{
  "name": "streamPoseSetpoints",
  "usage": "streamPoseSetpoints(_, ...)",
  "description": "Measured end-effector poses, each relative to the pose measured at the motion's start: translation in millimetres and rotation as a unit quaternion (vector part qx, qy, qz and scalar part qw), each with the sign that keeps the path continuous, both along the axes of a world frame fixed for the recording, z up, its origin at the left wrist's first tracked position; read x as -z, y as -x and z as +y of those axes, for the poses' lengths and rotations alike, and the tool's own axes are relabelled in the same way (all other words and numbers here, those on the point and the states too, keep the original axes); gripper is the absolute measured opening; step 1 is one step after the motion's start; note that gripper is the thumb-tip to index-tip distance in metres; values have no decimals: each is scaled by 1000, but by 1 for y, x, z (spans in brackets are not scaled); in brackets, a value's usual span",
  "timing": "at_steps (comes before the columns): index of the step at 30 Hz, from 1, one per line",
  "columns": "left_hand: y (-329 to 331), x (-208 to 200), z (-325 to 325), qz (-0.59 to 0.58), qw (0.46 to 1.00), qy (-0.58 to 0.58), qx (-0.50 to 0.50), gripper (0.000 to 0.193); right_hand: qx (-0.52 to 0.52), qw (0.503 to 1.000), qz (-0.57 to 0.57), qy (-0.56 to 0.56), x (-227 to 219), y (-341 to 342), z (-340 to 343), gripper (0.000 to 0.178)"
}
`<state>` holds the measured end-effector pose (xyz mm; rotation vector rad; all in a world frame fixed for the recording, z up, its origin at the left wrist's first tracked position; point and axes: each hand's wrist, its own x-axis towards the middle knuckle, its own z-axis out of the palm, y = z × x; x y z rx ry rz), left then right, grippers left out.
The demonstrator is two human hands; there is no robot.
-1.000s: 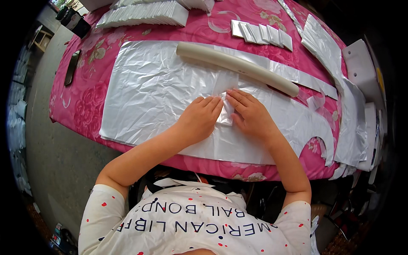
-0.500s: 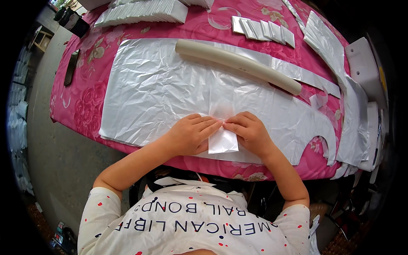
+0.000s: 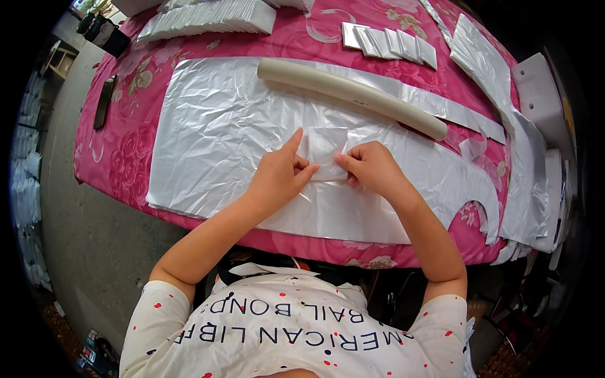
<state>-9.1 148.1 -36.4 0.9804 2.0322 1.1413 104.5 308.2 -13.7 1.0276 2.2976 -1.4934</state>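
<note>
A small folded white plastic bag [image 3: 328, 146] lies over the large stack of white plastic sheets [image 3: 214, 120], in front of me. My left hand [image 3: 285, 167] is at its lower left corner, the thumb against the edge and the other fingers curled, while the index finger points straight away from me. On the opposite side, my right hand [image 3: 370, 165] pinches the bag's right edge between thumb and fingers. What the curled fingertips touch beneath the bag is hidden.
A long beige tube [image 3: 353, 97] lies across the sheets. Folded packets [image 3: 391, 45] and a long row of them [image 3: 208, 19] sit at the back. A phone [image 3: 104, 102] and a dark jar [image 3: 103, 33] are at left, white boxes [image 3: 542, 88] at right. Pink flowered cloth [image 3: 135, 148] covers the table.
Both hands have moved away from me and a little apart. The folded part that pointed toward me now lies turned over to the far side, and my left index finger has straightened.
</note>
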Motion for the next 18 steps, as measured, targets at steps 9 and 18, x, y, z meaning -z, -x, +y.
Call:
streamPoseSetpoints(9,6,-12,-1,23,999,33,15,74,-12,1000,-22,-3,-1,6,2,30)
streamPoseSetpoints(18,-29,18,22,378,918,-51,110,88,-10,1000,-6,-29,11,4,4,29)
